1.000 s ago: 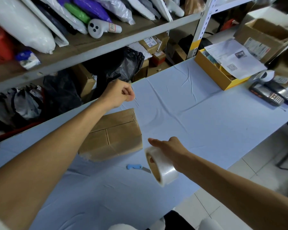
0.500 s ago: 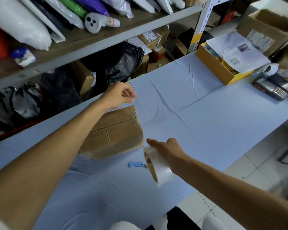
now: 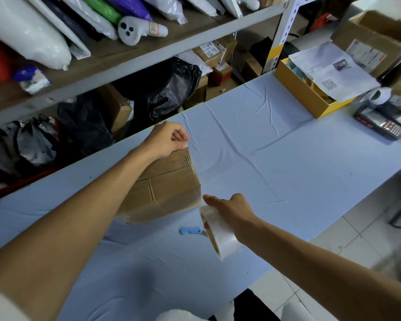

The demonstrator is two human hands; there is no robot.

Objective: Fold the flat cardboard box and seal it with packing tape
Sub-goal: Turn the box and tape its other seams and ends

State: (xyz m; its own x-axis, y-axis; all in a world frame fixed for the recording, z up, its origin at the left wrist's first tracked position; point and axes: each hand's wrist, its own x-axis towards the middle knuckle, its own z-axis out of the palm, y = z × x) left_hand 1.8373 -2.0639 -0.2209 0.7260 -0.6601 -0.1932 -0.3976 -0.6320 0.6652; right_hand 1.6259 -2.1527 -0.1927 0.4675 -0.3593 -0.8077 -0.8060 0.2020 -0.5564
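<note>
A: Pinching what looks like the tape end [image 3: 184, 144], the left hand [image 3: 166, 140] sits at the far edge of the cardboard box [image 3: 171, 184]; the right hand [image 3: 233, 210] grips the tape roll [image 3: 221, 237] off its near corner
B: And the box?
A: Folded, on the table [image 3: 287, 163], cutter [image 3: 191, 230] just before it. Pull the strip taut, centre it on the seam, then press down
</note>
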